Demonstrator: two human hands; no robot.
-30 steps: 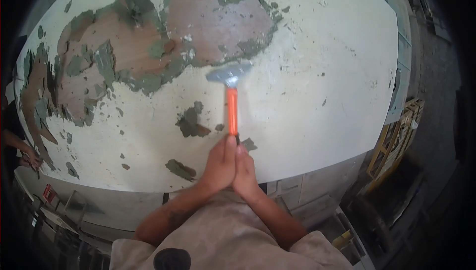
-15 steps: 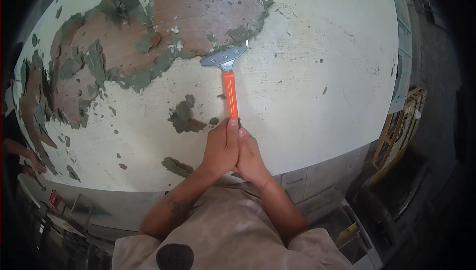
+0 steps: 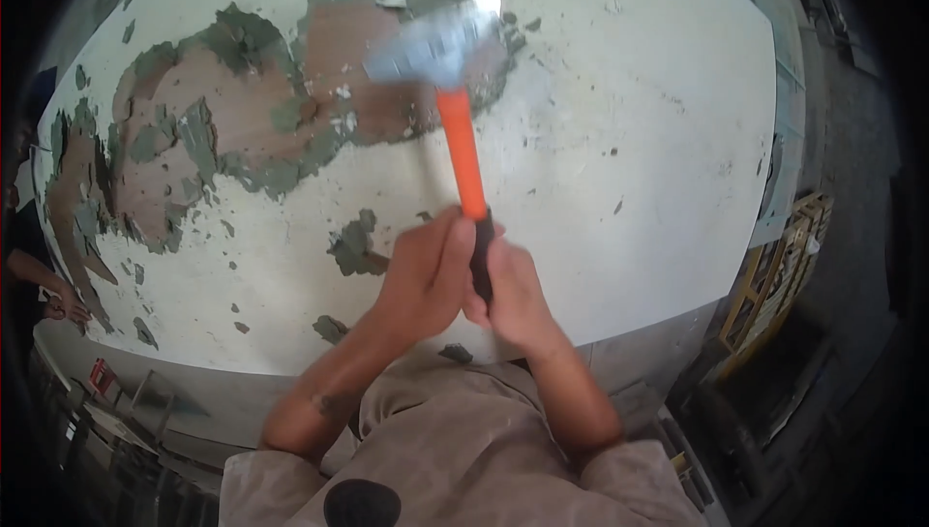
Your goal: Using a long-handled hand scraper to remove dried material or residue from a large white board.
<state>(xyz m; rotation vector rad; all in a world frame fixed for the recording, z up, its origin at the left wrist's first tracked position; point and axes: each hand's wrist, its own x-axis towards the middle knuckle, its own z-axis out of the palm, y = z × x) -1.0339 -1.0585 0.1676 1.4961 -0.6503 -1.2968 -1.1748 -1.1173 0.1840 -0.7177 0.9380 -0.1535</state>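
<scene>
Both my hands hold one scraper (image 3: 462,154), with an orange shaft, a dark grip end and a wide metal head. My left hand (image 3: 426,271) is closed round the left side of the grip. On its right side, my right hand (image 3: 515,290) is closed too, fingers partly hidden. The metal head is smeared by motion and looks raised over the white panel (image 3: 619,237). Behind it lies a bare reddish-brown patch (image 3: 348,38), edged with ragged grey-green flakes (image 3: 276,174). Whether the blade touches anything, I cannot tell.
Loose grey-green flakes (image 3: 356,244) are scattered over the panel. Another person's hand (image 3: 66,306) is at the panel's left edge. Wooden pallets (image 3: 779,271) stand beyond the right edge. A red object (image 3: 101,375) is below the panel at left.
The scraper head has lifted from the lower edge of the brown patch and moved farther away, over the patch. My hands have shifted slightly right, and the dark grip end now shows between them.
</scene>
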